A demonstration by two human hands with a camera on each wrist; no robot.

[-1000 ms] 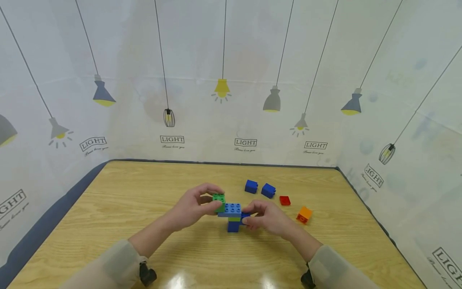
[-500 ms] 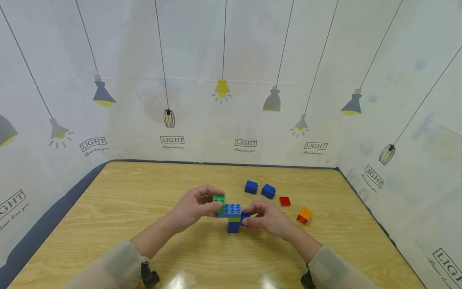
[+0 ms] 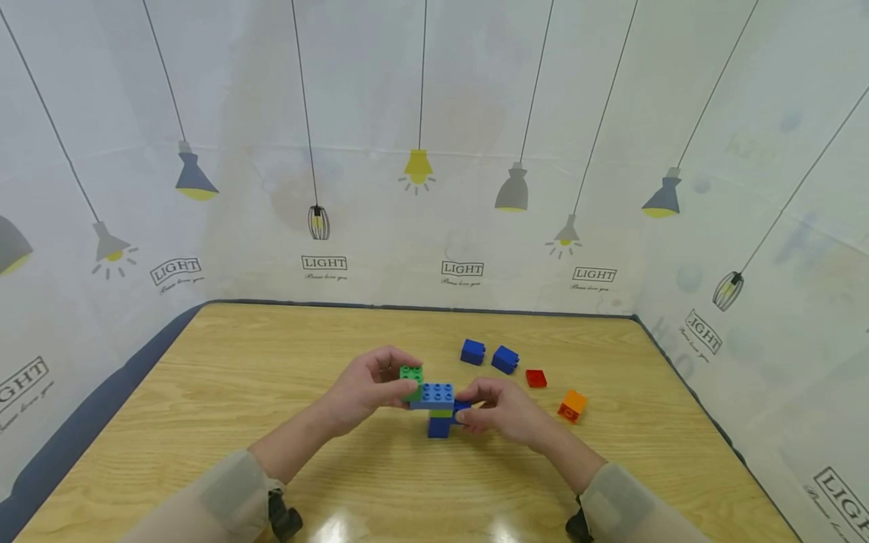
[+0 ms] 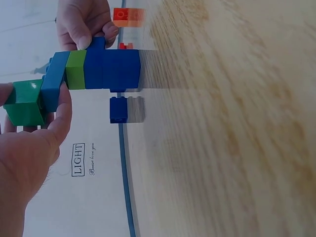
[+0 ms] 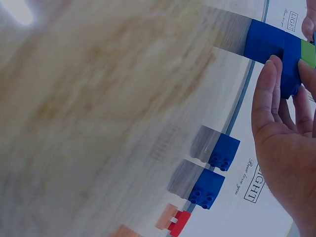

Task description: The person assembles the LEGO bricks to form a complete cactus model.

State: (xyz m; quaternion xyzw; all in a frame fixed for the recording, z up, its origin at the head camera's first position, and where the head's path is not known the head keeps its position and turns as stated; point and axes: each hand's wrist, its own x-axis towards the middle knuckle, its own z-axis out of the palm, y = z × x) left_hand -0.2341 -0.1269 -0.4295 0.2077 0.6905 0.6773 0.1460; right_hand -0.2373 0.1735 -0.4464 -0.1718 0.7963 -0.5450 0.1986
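A small structure of toy building bricks stands upright on the wooden table in the head view. My left hand (image 3: 363,391) pinches the green brick (image 3: 410,374) on top at the left, thumb on its near side. One of its fingers lies under the overhanging light blue brick (image 4: 54,81). Below that come a lime green brick (image 4: 76,70) and a dark blue base (image 3: 438,427). My right hand (image 3: 508,411) grips a dark blue brick (image 5: 291,69) that juts out to the right just under the light blue one, between thumb and fingers.
Behind the structure lie two loose dark blue bricks (image 3: 472,351), a flat red brick (image 3: 535,378) and an orange brick (image 3: 573,405) to the right. A printed curtain (image 3: 380,226) borders the table (image 3: 271,354) at the back and sides.
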